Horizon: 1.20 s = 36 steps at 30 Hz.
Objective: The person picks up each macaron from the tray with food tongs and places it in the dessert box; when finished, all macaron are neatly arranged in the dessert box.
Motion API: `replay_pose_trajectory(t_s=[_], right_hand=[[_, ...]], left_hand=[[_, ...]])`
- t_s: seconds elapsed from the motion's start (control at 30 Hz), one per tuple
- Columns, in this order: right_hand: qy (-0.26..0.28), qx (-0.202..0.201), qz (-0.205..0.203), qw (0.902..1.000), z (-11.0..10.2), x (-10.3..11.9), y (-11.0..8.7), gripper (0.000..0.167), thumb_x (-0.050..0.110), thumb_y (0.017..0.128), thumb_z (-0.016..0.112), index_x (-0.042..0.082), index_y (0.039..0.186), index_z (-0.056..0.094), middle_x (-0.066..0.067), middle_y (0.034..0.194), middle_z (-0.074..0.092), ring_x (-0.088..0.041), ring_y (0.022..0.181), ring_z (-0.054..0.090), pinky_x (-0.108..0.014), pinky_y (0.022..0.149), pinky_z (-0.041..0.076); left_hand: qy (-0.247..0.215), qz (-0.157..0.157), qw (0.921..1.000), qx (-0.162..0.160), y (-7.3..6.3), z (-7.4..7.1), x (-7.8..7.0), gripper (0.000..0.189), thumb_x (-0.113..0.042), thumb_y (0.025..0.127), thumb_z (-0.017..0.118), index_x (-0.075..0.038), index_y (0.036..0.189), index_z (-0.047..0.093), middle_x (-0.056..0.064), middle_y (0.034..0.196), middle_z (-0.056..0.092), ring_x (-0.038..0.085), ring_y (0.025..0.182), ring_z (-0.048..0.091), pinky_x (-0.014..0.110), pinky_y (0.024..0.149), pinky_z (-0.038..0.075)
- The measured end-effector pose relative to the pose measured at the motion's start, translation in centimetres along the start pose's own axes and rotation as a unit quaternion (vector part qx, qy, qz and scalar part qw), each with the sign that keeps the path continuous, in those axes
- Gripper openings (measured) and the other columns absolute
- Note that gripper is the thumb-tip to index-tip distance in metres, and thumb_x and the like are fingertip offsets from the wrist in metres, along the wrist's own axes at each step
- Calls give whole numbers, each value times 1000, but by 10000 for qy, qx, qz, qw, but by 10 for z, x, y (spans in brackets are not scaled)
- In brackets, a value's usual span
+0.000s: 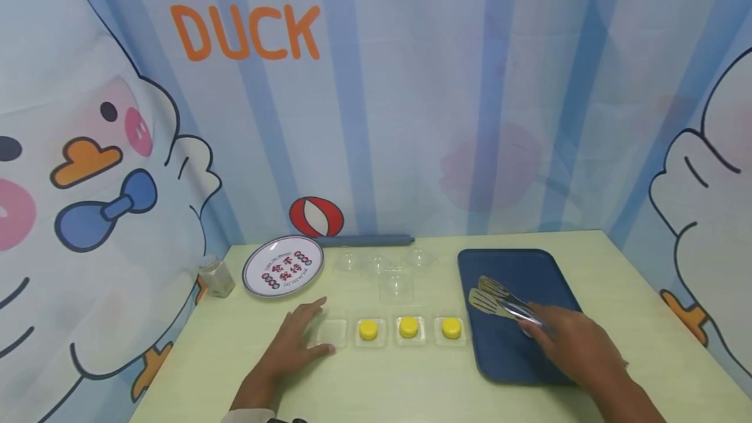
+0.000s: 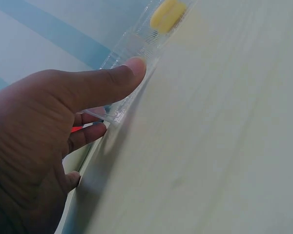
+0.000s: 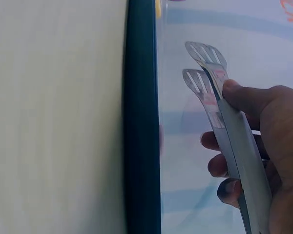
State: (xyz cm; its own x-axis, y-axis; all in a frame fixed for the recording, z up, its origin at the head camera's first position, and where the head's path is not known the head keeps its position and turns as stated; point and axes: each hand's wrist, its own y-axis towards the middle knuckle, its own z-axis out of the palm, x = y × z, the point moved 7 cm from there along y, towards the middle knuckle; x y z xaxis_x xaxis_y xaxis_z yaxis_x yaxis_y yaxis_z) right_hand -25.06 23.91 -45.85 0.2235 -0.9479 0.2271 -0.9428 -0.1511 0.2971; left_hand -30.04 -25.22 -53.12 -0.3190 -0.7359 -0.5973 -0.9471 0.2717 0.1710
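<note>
My right hand grips a pair of metal tongs with slotted ends, thumb on one arm and fingers round the other. The tongs' slotted ends are parted, with nothing between them, over the dark blue tray. My left hand is low over the table, thumb and fingers spread beside a bare clear plastic box base; contact with it is hard to tell. To its right, three more clear bases stand in a row, holding a yellow macaron, a second macaron and a third macaron.
Several clear domed lids lie behind the row. A white plate with red print and a small jar stand at the back left. A grey-blue rod lies along the back edge, against the duck-print curtain.
</note>
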Motion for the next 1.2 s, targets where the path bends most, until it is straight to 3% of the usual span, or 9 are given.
replay_pose_trajectory(t_s=[0.3,0.6,0.93,1.07,1.2], right_hand=[[243,-32,40,9997,-2,-23,-3,45,33,98,82,3,131,78,-21,116,82,-43,100,79,-63,82,63],[488,351,474,9971,-1,-61,-7,52,44,101,77,2,130,78,-25,120,81,-50,111,76,-69,90,60],[758,390,772,9934,-11,-87,-15,55,49,97,81,0,123,81,-27,117,80,-50,111,76,-69,88,61],[808,376,792,9929,-13,-93,-17,55,44,92,87,-2,121,81,-26,113,81,-44,104,78,-67,85,62],[835,375,765,9929,-14,-96,-19,53,40,90,90,-4,119,81,-25,108,82,-30,91,76,-57,77,63]], left_hand=[[23,111,9999,-124,0,-3,-4,94,-36,87,92,-11,165,45,13,141,66,39,143,56,79,130,19],[0,109,9999,-96,1,-3,-6,94,-35,88,91,-9,166,45,12,138,66,39,143,56,80,130,17],[10,198,9996,-177,1,-1,-4,93,-35,87,92,-9,165,46,10,136,67,37,139,58,81,129,20],[13,185,9997,-171,0,0,-2,93,-36,87,91,-11,165,46,10,136,67,36,138,59,80,129,21],[-4,178,9997,-170,0,0,-1,93,-35,87,91,-11,165,46,9,136,68,35,138,59,80,129,21]])
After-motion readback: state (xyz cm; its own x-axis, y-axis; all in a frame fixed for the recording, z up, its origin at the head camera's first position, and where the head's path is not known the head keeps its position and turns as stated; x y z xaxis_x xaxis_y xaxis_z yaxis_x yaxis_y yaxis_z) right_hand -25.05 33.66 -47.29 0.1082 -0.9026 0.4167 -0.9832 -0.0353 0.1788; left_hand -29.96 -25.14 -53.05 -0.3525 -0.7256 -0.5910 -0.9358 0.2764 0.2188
